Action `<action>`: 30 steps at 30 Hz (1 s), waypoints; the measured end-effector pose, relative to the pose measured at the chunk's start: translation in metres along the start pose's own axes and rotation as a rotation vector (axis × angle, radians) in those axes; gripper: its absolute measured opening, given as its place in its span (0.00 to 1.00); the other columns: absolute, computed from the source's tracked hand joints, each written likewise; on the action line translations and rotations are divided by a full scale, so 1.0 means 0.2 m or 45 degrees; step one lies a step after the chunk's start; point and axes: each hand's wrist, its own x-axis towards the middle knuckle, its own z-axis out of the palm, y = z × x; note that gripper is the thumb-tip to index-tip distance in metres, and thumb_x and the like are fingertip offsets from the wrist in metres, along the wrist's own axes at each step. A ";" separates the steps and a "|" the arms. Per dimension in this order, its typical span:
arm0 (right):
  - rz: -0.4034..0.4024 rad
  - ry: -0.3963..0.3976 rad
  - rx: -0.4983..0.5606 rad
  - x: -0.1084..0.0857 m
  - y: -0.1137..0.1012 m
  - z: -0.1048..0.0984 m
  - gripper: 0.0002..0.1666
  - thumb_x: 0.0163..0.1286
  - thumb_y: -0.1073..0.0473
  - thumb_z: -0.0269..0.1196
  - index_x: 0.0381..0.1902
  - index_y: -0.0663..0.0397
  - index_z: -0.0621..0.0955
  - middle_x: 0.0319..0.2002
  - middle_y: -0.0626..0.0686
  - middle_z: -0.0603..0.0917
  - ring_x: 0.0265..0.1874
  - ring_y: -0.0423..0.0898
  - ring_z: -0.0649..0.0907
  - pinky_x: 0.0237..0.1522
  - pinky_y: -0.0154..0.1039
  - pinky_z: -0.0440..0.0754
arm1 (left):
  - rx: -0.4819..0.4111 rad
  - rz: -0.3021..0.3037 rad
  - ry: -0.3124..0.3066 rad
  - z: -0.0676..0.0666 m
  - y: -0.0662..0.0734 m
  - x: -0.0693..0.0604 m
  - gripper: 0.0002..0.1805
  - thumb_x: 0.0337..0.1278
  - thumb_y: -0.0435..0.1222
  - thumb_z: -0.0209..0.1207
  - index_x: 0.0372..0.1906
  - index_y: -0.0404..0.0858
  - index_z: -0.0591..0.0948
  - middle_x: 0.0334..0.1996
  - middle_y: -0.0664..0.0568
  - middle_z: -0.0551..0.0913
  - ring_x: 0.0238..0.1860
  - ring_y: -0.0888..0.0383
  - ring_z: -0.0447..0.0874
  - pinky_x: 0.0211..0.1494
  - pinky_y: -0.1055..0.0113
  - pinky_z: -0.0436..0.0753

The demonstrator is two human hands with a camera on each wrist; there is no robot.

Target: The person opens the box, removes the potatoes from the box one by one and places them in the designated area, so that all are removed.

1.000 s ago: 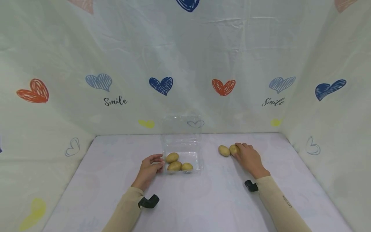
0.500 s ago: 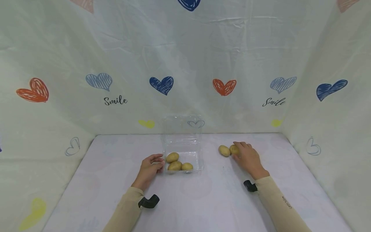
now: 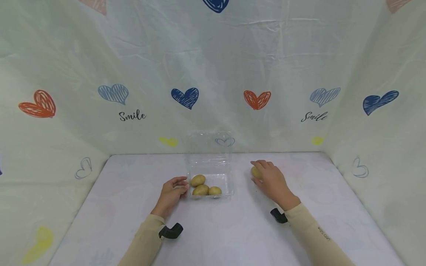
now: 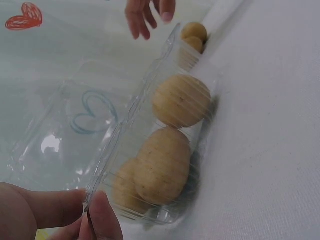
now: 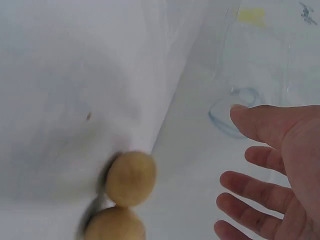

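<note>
My left hand [image 3: 170, 195] pinches the left rim of a clear plastic clamshell box [image 3: 226, 181] between thumb and finger, as the left wrist view shows. The box's lid [image 3: 208, 147] stands raised at the back. Three potatoes [image 4: 162, 165] lie inside, grouped at the box's left and front. To the right of the box, my right hand [image 3: 275, 184] is over two loose potatoes. One loose potato [image 3: 256, 172] shows past its fingers; the other is hidden by the hand in the head view. In the right wrist view, both potatoes [image 5: 131, 178] lie apart from the spread fingers.
A white cloth covers the table [image 3: 219, 236]. Behind it and along both sides hangs a pale curtain [image 3: 219, 66] printed with hearts and words. Each wrist carries a black mount [image 3: 171, 231], strapped near the beige sleeve.
My right hand has moved left from the right-hand loose potato to above the left-hand one, without taking either. The left hand, box and potatoes inside it stay in place.
</note>
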 end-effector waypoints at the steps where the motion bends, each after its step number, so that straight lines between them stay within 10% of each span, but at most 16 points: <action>1: -0.017 -0.010 -0.003 0.01 -0.02 0.00 0.35 0.62 0.60 0.80 0.65 0.61 0.80 0.57 0.61 0.84 0.55 0.62 0.83 0.51 0.58 0.85 | 0.003 -0.002 0.000 0.00 0.00 0.00 0.21 0.70 0.22 0.60 0.65 0.23 0.77 0.43 0.45 0.81 0.33 0.61 0.80 0.35 0.72 0.82; 30: -0.524 -0.275 0.148 0.19 -0.33 0.11 0.34 0.63 0.53 0.79 0.65 0.54 0.81 0.59 0.52 0.84 0.58 0.52 0.83 0.58 0.47 0.84 | 0.006 -0.005 -0.008 0.00 0.00 0.00 0.21 0.71 0.23 0.61 0.66 0.24 0.77 0.45 0.44 0.81 0.34 0.61 0.80 0.36 0.72 0.83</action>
